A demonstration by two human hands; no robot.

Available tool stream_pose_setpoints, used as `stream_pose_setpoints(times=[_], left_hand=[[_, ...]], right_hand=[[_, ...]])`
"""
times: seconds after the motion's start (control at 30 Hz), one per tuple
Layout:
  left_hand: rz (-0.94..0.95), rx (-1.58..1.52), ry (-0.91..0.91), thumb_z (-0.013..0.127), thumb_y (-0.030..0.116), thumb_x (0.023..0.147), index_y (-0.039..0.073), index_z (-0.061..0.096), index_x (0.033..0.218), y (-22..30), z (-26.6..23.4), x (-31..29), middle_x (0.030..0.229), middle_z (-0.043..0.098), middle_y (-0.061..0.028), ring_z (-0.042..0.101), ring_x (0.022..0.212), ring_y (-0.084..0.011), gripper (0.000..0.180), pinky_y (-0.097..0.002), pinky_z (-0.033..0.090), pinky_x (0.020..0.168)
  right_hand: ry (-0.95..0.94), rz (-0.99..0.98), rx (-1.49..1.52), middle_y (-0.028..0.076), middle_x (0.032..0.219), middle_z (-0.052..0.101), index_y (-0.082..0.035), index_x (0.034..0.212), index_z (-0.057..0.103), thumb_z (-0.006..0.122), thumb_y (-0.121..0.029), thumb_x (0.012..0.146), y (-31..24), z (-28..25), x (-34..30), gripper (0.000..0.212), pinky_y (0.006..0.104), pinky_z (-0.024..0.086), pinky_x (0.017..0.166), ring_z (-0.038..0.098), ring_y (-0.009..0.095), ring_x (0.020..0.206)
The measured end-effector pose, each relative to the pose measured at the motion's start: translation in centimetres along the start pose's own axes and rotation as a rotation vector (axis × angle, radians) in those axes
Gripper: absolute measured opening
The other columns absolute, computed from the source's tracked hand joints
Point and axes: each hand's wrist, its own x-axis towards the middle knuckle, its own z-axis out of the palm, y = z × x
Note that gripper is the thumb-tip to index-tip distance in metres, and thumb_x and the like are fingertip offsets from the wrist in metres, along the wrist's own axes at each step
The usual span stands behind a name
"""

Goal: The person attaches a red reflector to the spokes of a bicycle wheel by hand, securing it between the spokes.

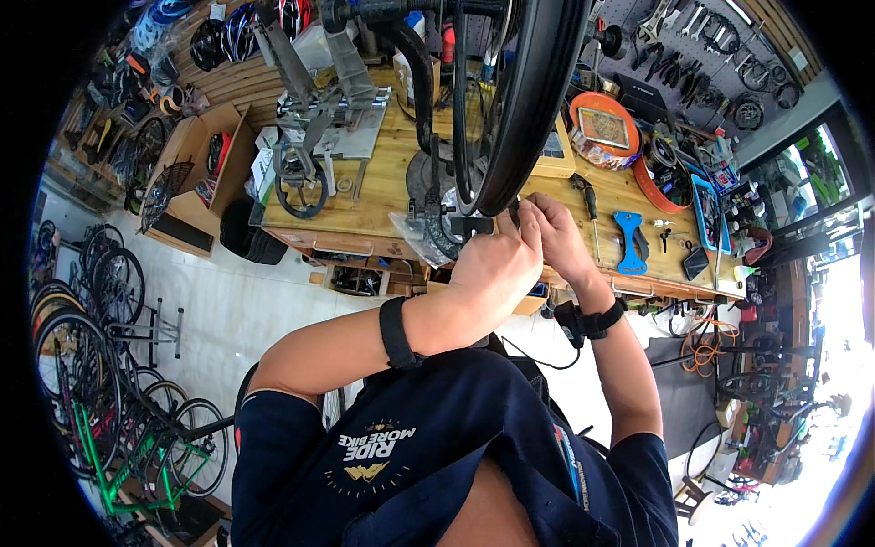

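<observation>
A bicycle wheel with a black rim stands upright before me, its lower end just above my hands. Below and to the right of that end, my left hand is closed, fingers bent and pressed in toward the right hand. Against it, my right hand pinches with thumb and fingertips. Something small and dark shows between the fingertips, too hidden to name. Left of the hands, a black curved arm comes down beside the wheel, with a clear plastic bag near its foot.
On the wooden workbench lie a screwdriver, a blue tool, a phone and a blue tray. An orange round tin stands farther back. An open cardboard box and several bicycles are at left.
</observation>
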Motion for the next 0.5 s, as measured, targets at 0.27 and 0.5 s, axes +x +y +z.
stream_pose_setpoints(times=[0.27, 0.5], left_hand=[[-0.013, -0.052, -0.023, 0.060, 0.006, 0.076, -0.013, 0.047, 0.125, 0.0, -0.1, 0.1, 0.109, 0.062, -0.0346, 0.069, 0.060, -0.0225, 0.054, -0.0276, 0.054, 0.049], [-0.001, -0.057, -0.052, 0.061, 0.006, 0.075, -0.013, 0.047, 0.125, -0.2, -0.1, 0.0, 0.112, 0.060, -0.0362, 0.069, 0.060, -0.0227, 0.055, -0.0279, 0.054, 0.049]], right_hand=[[-0.415, 0.560, 0.623, -0.001, 0.073, 0.053, 0.000, 0.088, 0.061, 0.047, -0.027, 0.100, -0.2, -2.8, 1.7, 0.032, 0.0246, 0.040, 0.059, 0.047, 0.008, 0.066], [0.034, 0.240, 0.172, -0.004, 0.062, 0.048, -0.003, 0.076, 0.061, 0.050, -0.035, 0.099, -0.8, 0.6, 0.1, 0.041, 0.0250, 0.028, 0.046, 0.037, 0.006, 0.052]])
